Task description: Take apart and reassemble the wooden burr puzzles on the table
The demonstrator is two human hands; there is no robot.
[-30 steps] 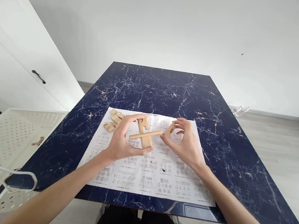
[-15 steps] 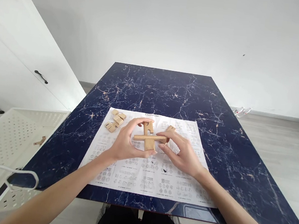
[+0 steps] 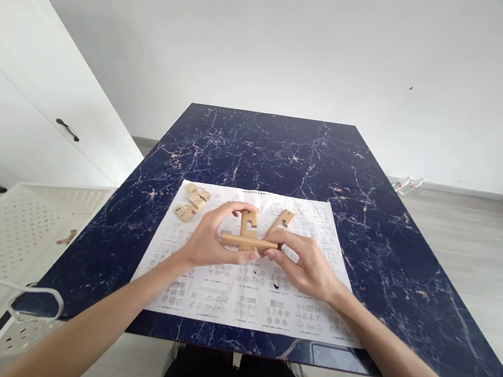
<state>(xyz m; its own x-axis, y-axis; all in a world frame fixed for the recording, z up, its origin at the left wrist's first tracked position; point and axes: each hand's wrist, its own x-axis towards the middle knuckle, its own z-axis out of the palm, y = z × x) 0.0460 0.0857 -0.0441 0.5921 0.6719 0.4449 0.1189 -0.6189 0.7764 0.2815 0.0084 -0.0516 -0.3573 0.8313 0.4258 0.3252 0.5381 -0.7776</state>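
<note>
My left hand grips an upright notched wooden puzzle piece by its two ends, thumb at the near end and fingers at the far one. Crossing over that piece is a second wooden puzzle piece, lying sideways, its right end pinched in my right hand. Just beyond my right fingers another notched piece rests on the printed sheet. Several more wooden pieces lie in a loose cluster at the sheet's upper left, one marked with a number.
The sheet lies on a dark blue marble-patterned table. At the left stands a white perforated container with a small brown piece in it, beside white cabinets. Clear bottles are on the floor at the right.
The crosswise piece has slid toward me along the upright one, with my right hand moving along. More of the loose piece beyond my right fingers now shows.
</note>
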